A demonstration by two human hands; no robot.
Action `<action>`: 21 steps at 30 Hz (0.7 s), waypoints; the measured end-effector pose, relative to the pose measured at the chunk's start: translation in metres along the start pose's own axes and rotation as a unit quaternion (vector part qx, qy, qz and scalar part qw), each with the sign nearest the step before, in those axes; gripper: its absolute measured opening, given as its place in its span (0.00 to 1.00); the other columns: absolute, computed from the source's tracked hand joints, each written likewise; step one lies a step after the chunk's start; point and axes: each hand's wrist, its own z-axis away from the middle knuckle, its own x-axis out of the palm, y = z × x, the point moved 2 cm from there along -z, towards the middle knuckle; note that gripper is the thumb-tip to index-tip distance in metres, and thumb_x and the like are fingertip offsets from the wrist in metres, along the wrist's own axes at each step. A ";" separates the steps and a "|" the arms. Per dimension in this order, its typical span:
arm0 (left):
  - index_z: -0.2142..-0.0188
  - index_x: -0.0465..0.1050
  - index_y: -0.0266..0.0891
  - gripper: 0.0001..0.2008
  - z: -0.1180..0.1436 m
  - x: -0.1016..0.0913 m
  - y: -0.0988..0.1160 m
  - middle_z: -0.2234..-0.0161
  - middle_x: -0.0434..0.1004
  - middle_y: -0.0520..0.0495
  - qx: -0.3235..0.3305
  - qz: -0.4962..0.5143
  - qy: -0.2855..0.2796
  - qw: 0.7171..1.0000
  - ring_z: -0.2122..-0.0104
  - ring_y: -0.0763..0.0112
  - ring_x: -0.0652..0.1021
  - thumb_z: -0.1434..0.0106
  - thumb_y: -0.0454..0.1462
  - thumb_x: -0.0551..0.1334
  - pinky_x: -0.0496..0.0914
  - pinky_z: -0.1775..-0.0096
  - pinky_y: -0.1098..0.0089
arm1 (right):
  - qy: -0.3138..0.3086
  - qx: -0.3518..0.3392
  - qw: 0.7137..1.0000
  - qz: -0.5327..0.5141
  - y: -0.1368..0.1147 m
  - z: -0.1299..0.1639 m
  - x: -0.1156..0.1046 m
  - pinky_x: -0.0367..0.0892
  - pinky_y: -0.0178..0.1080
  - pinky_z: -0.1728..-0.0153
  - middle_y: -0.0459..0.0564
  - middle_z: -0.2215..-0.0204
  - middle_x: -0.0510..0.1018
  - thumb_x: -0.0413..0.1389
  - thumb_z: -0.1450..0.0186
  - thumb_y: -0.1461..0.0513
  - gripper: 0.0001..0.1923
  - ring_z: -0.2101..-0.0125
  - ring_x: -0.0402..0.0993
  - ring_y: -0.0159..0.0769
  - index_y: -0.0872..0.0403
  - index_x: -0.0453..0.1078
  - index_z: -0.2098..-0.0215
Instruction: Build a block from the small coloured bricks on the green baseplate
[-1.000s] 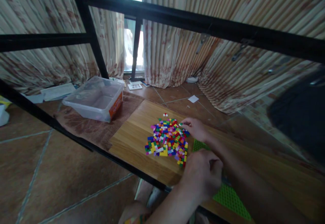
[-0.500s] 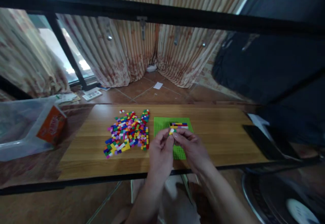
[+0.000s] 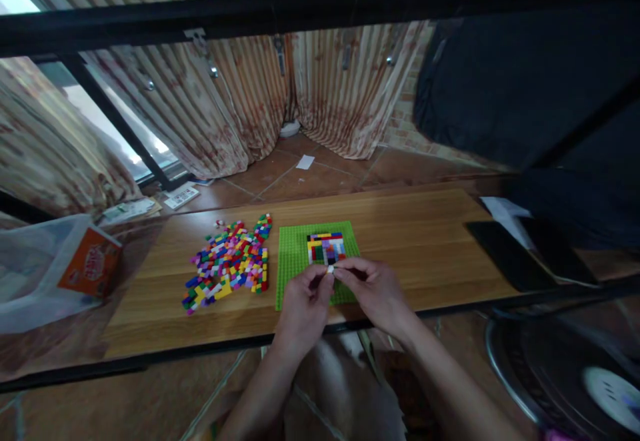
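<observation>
Left hand (image 3: 305, 301), right hand (image 3: 380, 294): both sets of fingers pinch one whitish brick (image 3: 331, 269). One green baseplate (image 3: 290, 257), one brick heap (image 3: 233, 259), one desk (image 3: 415, 247).

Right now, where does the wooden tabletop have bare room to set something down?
Widest: wooden tabletop between the green baseplate and flat black panel. Smaller: left of the brick pile. Crowded: that pile, and the baseplate's near side, where the left hand and right hand pinch a small white brick.
</observation>
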 end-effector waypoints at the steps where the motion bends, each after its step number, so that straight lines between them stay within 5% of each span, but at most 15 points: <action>1: 0.62 0.78 0.37 0.12 -0.002 0.001 0.000 0.71 0.77 0.50 -0.001 -0.007 -0.001 1.000 0.71 0.72 0.75 0.35 0.42 0.60 0.70 0.66 0.73 | 0.004 -0.004 1.000 0.007 0.001 -0.002 -0.001 0.68 0.37 0.64 0.45 0.70 0.83 0.58 0.37 0.58 0.09 0.68 0.76 0.35 0.50 0.80 0.66; 12: 0.68 0.78 0.36 0.11 -0.020 0.015 0.001 0.78 0.74 0.52 -0.056 -0.008 0.053 0.997 0.78 0.75 0.71 0.40 0.42 0.61 0.65 0.74 0.75 | 0.081 -0.036 0.994 0.063 0.002 -0.013 -0.006 0.68 0.37 0.65 0.47 0.70 0.83 0.57 0.37 0.60 0.09 0.68 0.78 0.37 0.48 0.80 0.69; 21: 0.68 0.76 0.36 0.10 -0.025 -0.006 -0.004 0.74 0.76 0.51 -0.070 0.055 0.107 0.990 0.74 0.73 0.76 0.43 0.41 0.64 0.72 0.68 0.73 | 0.107 -0.039 0.983 0.140 0.011 -0.034 -0.006 0.69 0.41 0.59 0.52 0.64 0.83 0.54 0.35 0.61 0.11 0.64 0.78 0.39 0.52 0.80 0.64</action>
